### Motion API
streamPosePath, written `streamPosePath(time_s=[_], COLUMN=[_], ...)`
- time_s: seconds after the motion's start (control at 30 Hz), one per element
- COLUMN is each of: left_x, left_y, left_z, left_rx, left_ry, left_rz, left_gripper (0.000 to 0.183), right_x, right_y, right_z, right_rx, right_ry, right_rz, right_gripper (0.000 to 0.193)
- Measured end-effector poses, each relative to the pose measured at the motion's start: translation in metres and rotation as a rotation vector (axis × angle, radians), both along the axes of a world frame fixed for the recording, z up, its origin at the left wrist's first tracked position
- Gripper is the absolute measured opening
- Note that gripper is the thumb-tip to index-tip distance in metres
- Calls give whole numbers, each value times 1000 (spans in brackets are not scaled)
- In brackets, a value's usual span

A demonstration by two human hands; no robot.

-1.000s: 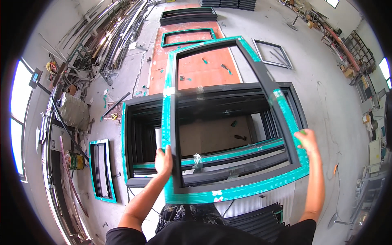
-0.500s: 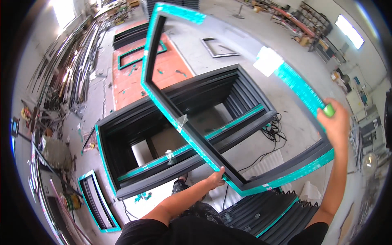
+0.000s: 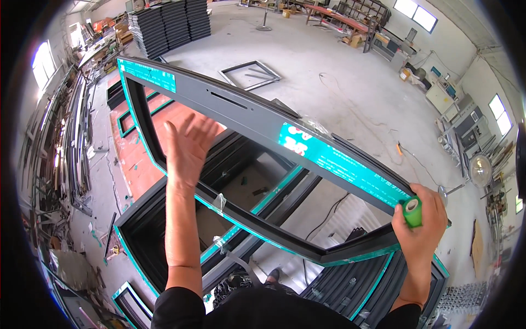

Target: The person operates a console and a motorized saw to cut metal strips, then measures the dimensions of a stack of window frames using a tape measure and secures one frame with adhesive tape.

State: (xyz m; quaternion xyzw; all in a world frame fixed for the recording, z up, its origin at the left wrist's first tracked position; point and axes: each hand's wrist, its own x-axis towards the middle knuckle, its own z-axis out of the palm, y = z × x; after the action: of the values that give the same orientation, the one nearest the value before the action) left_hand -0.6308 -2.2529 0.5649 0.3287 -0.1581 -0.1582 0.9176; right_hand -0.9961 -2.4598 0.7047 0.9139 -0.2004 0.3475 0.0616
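A dark grey window frame [image 3: 235,107] with strips of green protective film on its rails is tilted in front of me, its far rail raised. My right hand [image 3: 422,219] is at the frame's right corner, its fingers wrapped round a small roll of green tape [image 3: 412,211]. Over the left part of the frame's opening, my left hand [image 3: 192,145] is raised with the fingers spread, slightly blurred, holding nothing. Under the tilted frame, a pile of larger dark frames [image 3: 142,233] shows through the opening.
More dark frames [image 3: 356,285] are stacked at my lower right. An orange mat [image 3: 143,164] lies at the left beside long metal profiles [image 3: 71,126]. Further off are a small frame [image 3: 251,75] on the floor and a tall frame stack [image 3: 170,27].
The held frame has swung lower and towards the left, showing its broad outer face. My left hand has left the near rail and risen; my right hand keeps the tape roll.
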Motion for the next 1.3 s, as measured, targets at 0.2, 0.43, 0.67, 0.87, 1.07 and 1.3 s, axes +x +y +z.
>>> streamPosePath(time_s=[0.2,0.43,0.67,0.87,1.07,1.3], left_x=[74,134,140,97,48,3], left_y=[4,10,39,58,5,-36], left_z=[18,11,10,11,10,24], left_rx=[-211,-478,-606,-416,-140,-28], left_ry=[52,80,-127,-205,-178,-218], left_rz=[-177,-280,-610,-228,50,60], left_gripper=[92,86,76,65,63,62], right_x=[1,-8,-36,-90,-155,-153], right_y=[5,21,43,73,100,73], right_z=[-7,-11,-11,-58,-152,-242], right_rx=[54,71,124,-48,643,903], right_ry=[-47,-121,-94,-632,-763,-457], right_rz=[-69,-102,-24,-96,-610,-592], right_gripper=[43,45,49,37,37,96])
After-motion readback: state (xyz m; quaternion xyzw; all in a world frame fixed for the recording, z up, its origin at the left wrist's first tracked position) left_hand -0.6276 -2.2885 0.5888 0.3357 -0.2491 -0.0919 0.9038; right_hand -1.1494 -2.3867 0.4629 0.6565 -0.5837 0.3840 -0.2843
